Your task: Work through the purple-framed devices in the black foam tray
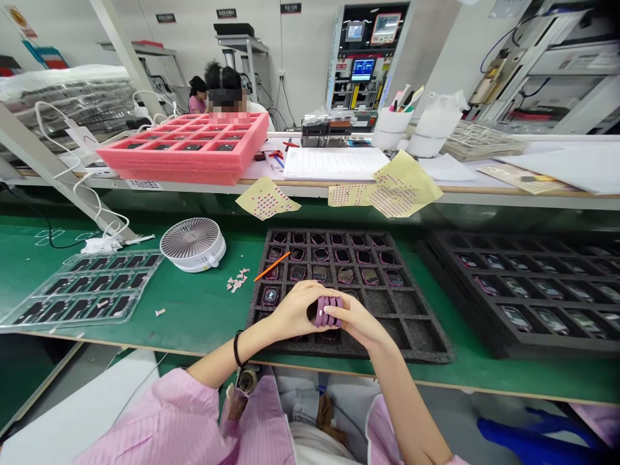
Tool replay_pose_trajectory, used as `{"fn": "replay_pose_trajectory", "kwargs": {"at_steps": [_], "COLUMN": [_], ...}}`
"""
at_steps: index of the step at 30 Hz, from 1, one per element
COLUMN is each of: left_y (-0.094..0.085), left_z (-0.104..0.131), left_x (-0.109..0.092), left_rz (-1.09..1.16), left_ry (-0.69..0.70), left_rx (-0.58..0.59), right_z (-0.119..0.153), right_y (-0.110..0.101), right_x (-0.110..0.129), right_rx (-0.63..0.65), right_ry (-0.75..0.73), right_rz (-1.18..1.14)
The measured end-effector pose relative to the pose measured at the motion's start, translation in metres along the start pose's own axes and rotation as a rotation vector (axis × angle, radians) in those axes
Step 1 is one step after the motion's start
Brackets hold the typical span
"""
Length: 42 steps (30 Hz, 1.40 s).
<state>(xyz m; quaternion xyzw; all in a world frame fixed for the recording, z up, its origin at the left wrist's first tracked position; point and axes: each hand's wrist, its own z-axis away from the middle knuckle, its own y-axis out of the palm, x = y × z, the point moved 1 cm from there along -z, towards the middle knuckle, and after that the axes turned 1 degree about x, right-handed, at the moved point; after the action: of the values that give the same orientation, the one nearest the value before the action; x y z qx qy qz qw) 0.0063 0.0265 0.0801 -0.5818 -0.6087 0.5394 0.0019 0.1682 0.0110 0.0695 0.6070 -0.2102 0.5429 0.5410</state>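
Note:
Both hands hold a short stack of purple watch cases [328, 311] above a dark foam tray [436, 352]. My left hand [295, 311] curls around the stack from the left, and my right hand [361, 320] grips its right side, fingers closed. Beneath them, the tray's compartments hold several purple-edged smartwatches [370, 276]; one watch [270, 296] at the left has a lit screen. A few compartments at the lower right show bare foam. An orange stick [272, 266] lies across the tray's upper left. My hands hide part of the tray's middle.
A white fan [192, 244] and small white tabs [237, 280] lie left of the tray. Further left is a clear plastic tray [87, 287] of black parts. Stacked black trays [489, 323] stand right. The shelf [310, 188] carries pink foam trays [184, 161]; people sit beyond.

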Motion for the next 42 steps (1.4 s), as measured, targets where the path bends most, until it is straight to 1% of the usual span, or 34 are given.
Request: {"fn": "replay_pose_trajectory", "kwargs": {"at_steps": [4,8,10,12,13,14,16,18,20,22,24,25,28,32,35,39,42], "left_y": [0.001,-0.001,-0.004,-0.009,-0.01,-0.012,-0.013,-0.01,-0.008,-0.007,-0.009,-0.011,-0.016,-0.018,-0.017,-0.012,-0.009], "left_z": [-0.001,-0.002,-0.001,0.0,0.001,0.002,0.004,0.006,0.007,0.008,0.011,0.012,0.018,0.025,0.028,0.03,0.032], "left_x": [0.0,0.001,0.002,0.004,0.006,0.008,0.014,0.02,0.025,0.027,0.028,0.027,0.027,0.031,0.033,0.032,0.031], "left_rz": [0.035,0.095,0.131,0.183,0.23,0.298,0.479,0.685,0.898,1.123,1.297,1.347,1.385,1.351,1.259,1.145,1.115], "left_ry": [-0.052,-0.02,0.003,-0.02,-0.069,-0.146,-0.359,-0.584,-0.75,-0.835,-0.855,-0.857,-0.873,-0.849,-0.804,-0.755,-0.744], "left_rx": [0.028,0.05,0.036,-0.015,-0.056,-0.111,-0.237,-0.328,-0.349,-0.326,-0.315,-0.317,-0.338,-0.417,-0.487,-0.485,-0.474], "right_z": [-0.001,-0.002,-0.002,-0.001,-0.001,0.0,0.003,0.005,0.006,0.008,0.009,0.01,0.013,0.016,0.017,0.016,0.014], "right_y": [0.001,0.0,-0.001,-0.004,-0.007,-0.01,-0.018,-0.024,-0.029,-0.032,-0.035,-0.035,-0.037,-0.036,-0.035,-0.035,-0.035], "right_x": [-0.007,-0.013,-0.013,-0.012,-0.011,-0.011,-0.01,-0.012,-0.015,-0.019,-0.023,-0.024,-0.027,-0.029,-0.03,-0.03,-0.03], "right_rx": [-0.053,-0.106,-0.129,-0.153,-0.164,-0.175,-0.211,-0.262,-0.315,-0.353,-0.375,-0.379,-0.376,-0.371,-0.361,-0.371,-0.425], "right_ry": [-0.04,-0.071,-0.096,-0.118,-0.124,-0.129,-0.145,-0.174,-0.195,-0.203,-0.21,-0.213,-0.217,-0.212,-0.212,-0.203,-0.226], "right_rz": [0.032,0.033,0.002,-0.05,-0.079,-0.107,-0.139,-0.136,-0.119,-0.103,-0.087,-0.08,-0.065,-0.046,-0.035,-0.008,0.0]}}
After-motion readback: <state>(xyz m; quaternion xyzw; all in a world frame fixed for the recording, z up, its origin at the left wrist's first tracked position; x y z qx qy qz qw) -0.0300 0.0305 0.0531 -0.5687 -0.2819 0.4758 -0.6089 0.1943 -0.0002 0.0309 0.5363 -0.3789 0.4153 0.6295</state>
